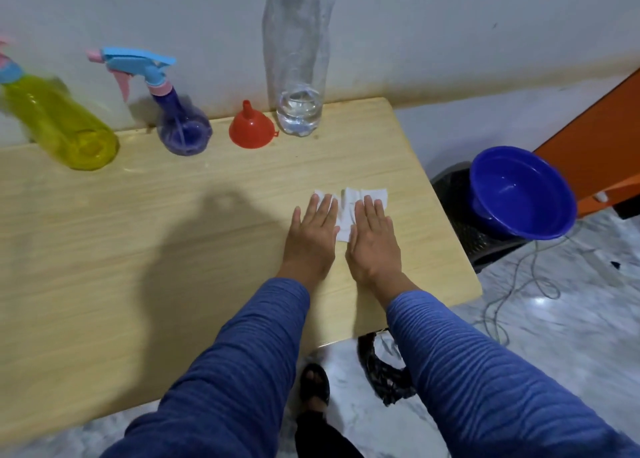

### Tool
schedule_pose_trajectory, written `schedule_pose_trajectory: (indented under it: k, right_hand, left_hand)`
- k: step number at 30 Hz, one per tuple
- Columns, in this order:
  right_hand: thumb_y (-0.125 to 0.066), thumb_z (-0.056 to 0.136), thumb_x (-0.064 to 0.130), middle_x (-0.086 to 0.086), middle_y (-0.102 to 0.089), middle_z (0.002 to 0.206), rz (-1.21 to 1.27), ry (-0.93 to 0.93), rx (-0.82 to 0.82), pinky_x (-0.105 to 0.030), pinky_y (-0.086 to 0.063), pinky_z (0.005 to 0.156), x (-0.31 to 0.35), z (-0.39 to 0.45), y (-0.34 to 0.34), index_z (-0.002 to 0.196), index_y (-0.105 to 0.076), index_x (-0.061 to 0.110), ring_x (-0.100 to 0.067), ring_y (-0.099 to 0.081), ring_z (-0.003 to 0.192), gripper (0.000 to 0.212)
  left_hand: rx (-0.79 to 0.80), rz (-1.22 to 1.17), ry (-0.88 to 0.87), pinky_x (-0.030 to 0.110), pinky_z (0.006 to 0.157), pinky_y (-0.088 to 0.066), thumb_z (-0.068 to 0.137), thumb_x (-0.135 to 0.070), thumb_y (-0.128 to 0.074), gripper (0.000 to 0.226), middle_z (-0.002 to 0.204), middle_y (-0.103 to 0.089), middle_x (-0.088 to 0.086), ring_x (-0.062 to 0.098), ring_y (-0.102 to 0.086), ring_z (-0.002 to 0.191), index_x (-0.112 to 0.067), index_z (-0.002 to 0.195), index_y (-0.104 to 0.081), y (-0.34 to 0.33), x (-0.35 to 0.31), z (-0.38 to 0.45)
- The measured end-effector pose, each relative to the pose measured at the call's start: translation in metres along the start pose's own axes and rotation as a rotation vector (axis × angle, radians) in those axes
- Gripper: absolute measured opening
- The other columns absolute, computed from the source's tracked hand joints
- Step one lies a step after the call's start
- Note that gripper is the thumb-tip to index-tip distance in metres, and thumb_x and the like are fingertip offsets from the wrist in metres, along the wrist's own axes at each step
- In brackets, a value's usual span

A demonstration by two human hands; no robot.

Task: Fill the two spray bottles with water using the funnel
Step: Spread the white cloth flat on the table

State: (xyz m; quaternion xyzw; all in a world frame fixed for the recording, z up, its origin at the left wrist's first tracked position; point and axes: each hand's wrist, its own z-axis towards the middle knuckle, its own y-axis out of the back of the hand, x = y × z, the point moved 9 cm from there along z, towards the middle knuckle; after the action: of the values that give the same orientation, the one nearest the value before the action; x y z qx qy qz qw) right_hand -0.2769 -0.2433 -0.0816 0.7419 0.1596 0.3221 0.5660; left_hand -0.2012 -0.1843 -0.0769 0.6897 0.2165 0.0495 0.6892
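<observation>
A yellow spray bottle (59, 121) stands at the far left of the wooden table (138, 235), and a purple spray bottle (181, 125) with a blue and pink trigger head stands beside it. To its right a red funnel (251, 128) rests mouth down. A tall clear plastic bottle (298, 59) holds a little water at its base. My left hand (311, 239) and my right hand (372, 239) lie flat, fingers extended, on a white tissue (349, 203) near the table's right side.
A blue plastic basin (519, 194) sits tilted on a black stool (464, 225) right of the table. An orange cabinet (595, 138) stands behind it. A cable (512, 294) loops across the marble floor. The wall runs close behind the bottles.
</observation>
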Motion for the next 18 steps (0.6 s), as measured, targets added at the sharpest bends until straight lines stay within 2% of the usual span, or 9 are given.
schedule_pose_trajectory:
  k: [6, 10, 11, 13, 15, 18]
  right_hand:
    - [-0.020, 0.102, 0.020, -0.006, 0.003, 0.160, 0.010, 0.065, 0.032, -0.032, 0.006, 0.117, 0.056, -0.020, -0.020, 0.150, -0.006, 0.008, -0.020, 0.009, 0.147, 0.051]
    - [-0.020, 0.102, 0.020, -0.006, 0.004, 0.159, 0.025, 0.158, 0.077, -0.033, 0.005, 0.117, 0.125, -0.035, -0.043, 0.150, -0.006, 0.007, -0.022, 0.009, 0.147, 0.051]
    - [-0.020, 0.102, 0.020, -0.007, 0.004, 0.159, 0.028, 0.181, 0.088, -0.034, 0.005, 0.117, 0.145, -0.039, -0.050, 0.150, -0.006, 0.007, -0.022, 0.009, 0.147, 0.051]
    - [-0.020, 0.102, 0.020, -0.007, 0.004, 0.159, 0.025, 0.231, 0.112, -0.034, 0.005, 0.117, 0.188, -0.048, -0.064, 0.150, -0.006, 0.008, -0.023, 0.009, 0.147, 0.052]
    - [-0.020, 0.102, 0.020, -0.007, 0.005, 0.159, 0.024, 0.299, 0.134, -0.034, 0.004, 0.117, 0.235, -0.060, -0.081, 0.150, -0.005, 0.008, -0.023, 0.009, 0.147, 0.052]
    - [-0.022, 0.102, 0.018, -0.008, 0.005, 0.159, 0.008, 0.390, 0.173, -0.036, 0.003, 0.118, 0.306, -0.080, -0.109, 0.150, -0.004, 0.007, -0.024, 0.008, 0.147, 0.052]
  left_hand:
    - [0.003, -0.005, 0.013, 0.051, 0.095, -0.045, 0.091, -0.022, -0.034, 0.047, 0.131, -0.058, 0.013, 0.031, -0.054, 0.123, -0.002, 0.126, -0.059, 0.006, 0.041, -0.041]
    - [0.016, 0.020, 0.135, 0.048, 0.092, -0.048, 0.090, -0.021, -0.035, 0.048, 0.132, -0.057, 0.015, 0.032, -0.054, 0.122, 0.000, 0.127, -0.057, 0.020, 0.106, -0.081]
    - [0.022, 0.002, 0.172, 0.048, 0.096, -0.045, 0.093, -0.020, -0.037, 0.046, 0.138, -0.051, 0.016, 0.033, -0.049, 0.127, 0.001, 0.132, -0.051, 0.024, 0.124, -0.093]
    - [0.059, 0.020, 0.220, 0.045, 0.110, -0.028, 0.101, -0.018, -0.034, 0.050, 0.155, -0.025, 0.013, 0.030, -0.023, 0.143, -0.001, 0.147, -0.025, 0.028, 0.162, -0.122]
    - [0.070, 0.040, 0.316, 0.041, 0.115, -0.014, 0.104, -0.021, -0.026, 0.054, 0.160, -0.004, 0.007, 0.024, -0.002, 0.147, -0.007, 0.151, -0.005, 0.034, 0.204, -0.157]
    - [0.076, 0.026, 0.429, 0.039, 0.116, -0.009, 0.103, -0.020, -0.024, 0.054, 0.160, 0.003, 0.003, 0.021, 0.006, 0.147, -0.009, 0.151, 0.000, 0.045, 0.259, -0.215]
